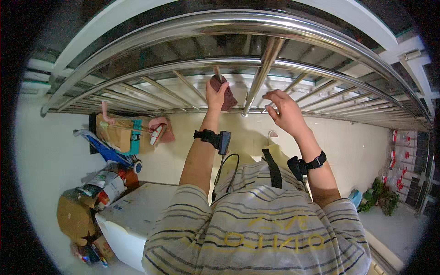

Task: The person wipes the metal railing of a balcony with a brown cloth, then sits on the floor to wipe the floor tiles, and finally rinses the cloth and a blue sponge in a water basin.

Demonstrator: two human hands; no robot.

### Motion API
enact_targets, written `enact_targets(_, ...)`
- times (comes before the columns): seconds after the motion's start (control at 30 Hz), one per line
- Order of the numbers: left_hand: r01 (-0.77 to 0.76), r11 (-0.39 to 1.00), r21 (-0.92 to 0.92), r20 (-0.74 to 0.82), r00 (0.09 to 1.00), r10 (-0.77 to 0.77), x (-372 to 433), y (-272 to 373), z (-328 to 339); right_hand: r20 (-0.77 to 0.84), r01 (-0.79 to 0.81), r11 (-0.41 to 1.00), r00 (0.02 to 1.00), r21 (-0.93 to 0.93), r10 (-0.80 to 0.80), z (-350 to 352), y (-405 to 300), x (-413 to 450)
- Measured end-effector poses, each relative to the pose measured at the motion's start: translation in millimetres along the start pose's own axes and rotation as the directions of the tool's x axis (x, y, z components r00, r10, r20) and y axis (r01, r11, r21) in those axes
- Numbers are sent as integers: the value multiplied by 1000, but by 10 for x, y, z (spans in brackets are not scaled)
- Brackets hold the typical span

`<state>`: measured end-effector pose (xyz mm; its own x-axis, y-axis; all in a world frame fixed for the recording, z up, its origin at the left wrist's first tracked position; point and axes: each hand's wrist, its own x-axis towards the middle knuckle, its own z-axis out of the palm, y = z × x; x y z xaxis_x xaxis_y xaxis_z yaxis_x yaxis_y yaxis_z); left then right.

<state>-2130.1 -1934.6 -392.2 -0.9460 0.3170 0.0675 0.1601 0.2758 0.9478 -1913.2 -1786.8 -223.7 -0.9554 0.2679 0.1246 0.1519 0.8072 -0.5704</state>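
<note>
A dark maroon cloth [227, 98] is in my left hand [216, 94], wrapped about a thin upright bar [218, 73] of a shiny metal railing [254, 62]. My right hand [283, 111] is to the right of a thicker upright post [257, 82], its fingers spread and slightly curled, with nothing in them. Both wrists bear black straps with small devices. The railing's wide top rail [240, 22] arches across the upper view, above a thinner rail [192, 64].
At left are a blue folding cart [110, 147], cardboard boxes [74, 216], a pink dustpan [166, 130] and a white appliance or cabinet [137, 206]. Green plants [378, 197] and clear bottles with red caps [398, 161] stand at right. Tiled floor [343, 147] lies below the railing.
</note>
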Motion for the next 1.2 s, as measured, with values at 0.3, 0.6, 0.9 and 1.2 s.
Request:
enact_targets(0.3, -45, 962, -268, -443, 893, -82, -58, 372, -928, -211, 285, 950, 928, -128, -306, 57, -584, 693)
enact_targets(0.6, -76, 992, 102, -317, 942, 105, 659, 97, -1123, -216, 97, 939, 961, -330, -175, 441, -871, 978)
enact_targets(0.9, 86, 994, -70, -149, 984, -96, 521, -285, -883, -150, 53, 909, 981, -413, -125, 473, -780, 957)
enact_targets(1.2, -5, 960, -279, -111, 993, -27, 434, -107, -1392, -206, 49, 926, 969, -373, -134, 546, -849, 984)
